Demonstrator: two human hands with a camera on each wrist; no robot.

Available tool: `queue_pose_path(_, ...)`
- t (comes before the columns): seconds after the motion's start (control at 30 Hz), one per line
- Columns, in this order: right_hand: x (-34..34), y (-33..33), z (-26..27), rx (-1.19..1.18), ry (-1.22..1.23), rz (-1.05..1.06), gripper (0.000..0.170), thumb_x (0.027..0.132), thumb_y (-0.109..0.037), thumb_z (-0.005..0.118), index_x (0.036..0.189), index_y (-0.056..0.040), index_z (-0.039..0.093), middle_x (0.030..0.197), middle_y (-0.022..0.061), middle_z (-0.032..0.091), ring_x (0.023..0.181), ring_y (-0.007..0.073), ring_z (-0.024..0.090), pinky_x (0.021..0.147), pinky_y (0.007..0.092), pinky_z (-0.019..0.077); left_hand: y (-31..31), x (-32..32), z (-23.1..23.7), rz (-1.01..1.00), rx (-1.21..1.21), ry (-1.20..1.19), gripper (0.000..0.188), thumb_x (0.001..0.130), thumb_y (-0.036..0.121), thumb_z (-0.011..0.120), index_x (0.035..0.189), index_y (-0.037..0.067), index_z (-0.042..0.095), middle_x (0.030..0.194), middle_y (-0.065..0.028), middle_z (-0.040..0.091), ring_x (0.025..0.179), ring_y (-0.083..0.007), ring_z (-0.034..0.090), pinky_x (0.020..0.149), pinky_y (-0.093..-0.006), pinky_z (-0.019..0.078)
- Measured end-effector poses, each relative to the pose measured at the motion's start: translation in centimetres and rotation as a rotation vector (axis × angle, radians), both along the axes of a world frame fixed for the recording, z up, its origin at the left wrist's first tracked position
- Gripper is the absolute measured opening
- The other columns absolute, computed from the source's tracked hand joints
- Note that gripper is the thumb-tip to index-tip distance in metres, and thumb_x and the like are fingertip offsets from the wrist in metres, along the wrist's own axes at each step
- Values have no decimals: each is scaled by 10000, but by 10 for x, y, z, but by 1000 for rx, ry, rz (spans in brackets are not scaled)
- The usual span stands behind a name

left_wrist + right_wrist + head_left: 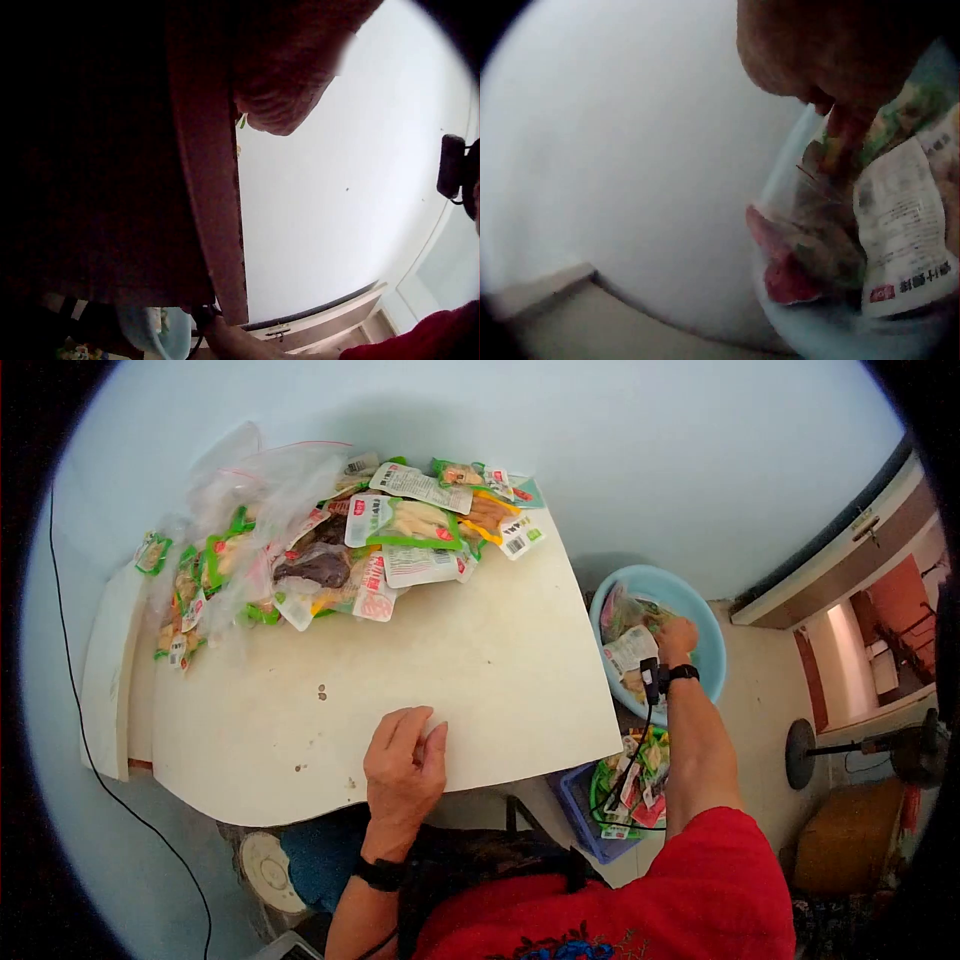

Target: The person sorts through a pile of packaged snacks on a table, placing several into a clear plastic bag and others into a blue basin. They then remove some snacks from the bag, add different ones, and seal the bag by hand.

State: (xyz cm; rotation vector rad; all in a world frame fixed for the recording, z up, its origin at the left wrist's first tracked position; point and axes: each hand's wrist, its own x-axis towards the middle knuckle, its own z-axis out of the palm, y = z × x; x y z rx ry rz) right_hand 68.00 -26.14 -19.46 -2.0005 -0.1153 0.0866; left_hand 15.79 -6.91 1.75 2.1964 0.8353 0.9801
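Observation:
My right hand (677,641) is down inside a light blue plastic basin (712,650), its fingers among sealed food packets. In the right wrist view its fingers (847,131) point down onto the packets; I cannot tell whether they grip one. Beside them lies a packet with a white printed label (900,225), and a clear bag with a pink-red end (791,277) leans on the basin wall. My left hand (405,760) rests at the near edge of the white table (480,660), fingers relaxed and holding nothing.
Sealed food packets (410,525) are heaped at the table's back, next to clear plastic bags (285,480). A blue crate (578,810) of packets stands on the floor below the basin. A round-topped stool (268,872) is at lower left, and a fan (800,753) at right.

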Motion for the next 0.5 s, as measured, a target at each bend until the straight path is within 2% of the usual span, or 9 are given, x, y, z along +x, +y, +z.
queue_pose_path(0.07, 37, -33, -51, -21, 77, 123, 347, 868, -190, 639, 1177, -43, 578, 831, 122, 659, 773, 273, 652, 684, 397, 545, 0, 0, 0, 5, 4, 4, 189, 839, 12, 702, 1021, -7, 653, 938, -119, 649, 680, -173, 625, 560, -271, 508)
queue_pose_path(0.13, 18, -29, -30, -69, 230, -41, 436, 877, -295, 670, 1225, -70, 537, 901, 145, 619, 776, 293, 636, 669, 420, 549, 0, 0, 1, 8, 22, 11, 198, 832, 8, 706, 1022, -5, 655, 945, -118, 653, 683, -173, 628, 561, -268, 510)
queue_pose_path(0.2, 8, -20, -12, 600, 670, -355, 549, 879, -417, 691, 1281, -96, 500, 1008, 182, 575, 792, 316, 624, 675, 450, 557, 0, 0, 0, -4, 13, -2, 220, 820, 6, 718, 1027, -15, 649, 952, -129, 640, 653, -182, 606, 540, -277, 500)
queue_pose_path(0.27, 4, -21, -2, 633, 691, -72, 789, 859, -480, 706, 1391, -56, 306, 1195, 268, 470, 952, 356, 581, 777, 479, 538, 1, 0, 0, -10, 17, -1, 233, 813, 4, 725, 1031, -21, 645, 956, -136, 634, 638, -185, 596, 526, -279, 495)
queue_pose_path(0.33, -5, -14, 14, 624, 686, 0, 888, 854, -511, 710, 1441, -31, 250, 1271, 291, 449, 1028, 371, 566, 835, 486, 530, 1, 0, 0, -7, 33, 15, 235, 813, 2, 726, 1033, -23, 646, 955, -139, 634, 639, -182, 596, 520, -274, 494)
queue_pose_path(0.4, -18, 11, 33, 575, 660, -141, 840, 863, -513, 704, 1433, -21, 331, 1234, 249, 512, 1020, 362, 581, 850, 472, 532, 0, 1, 1, 19, 6, 23, 213, 813, 4, 720, 1019, -4, 662, 948, -125, 652, 658, -170, 614, 537, -266, 502)
queue_pose_path(0.5, 10, 11, 16, 485, 638, 150, 669, 885, -455, 700, 1348, -18, 496, 1076, 149, 625, 992, 320, 613, 844, 474, 531, 1, 1, 2, 33, 8, 37, 198, 815, 8, 715, 1009, 5, 672, 942, -122, 663, 670, -166, 626, 546, -265, 510)
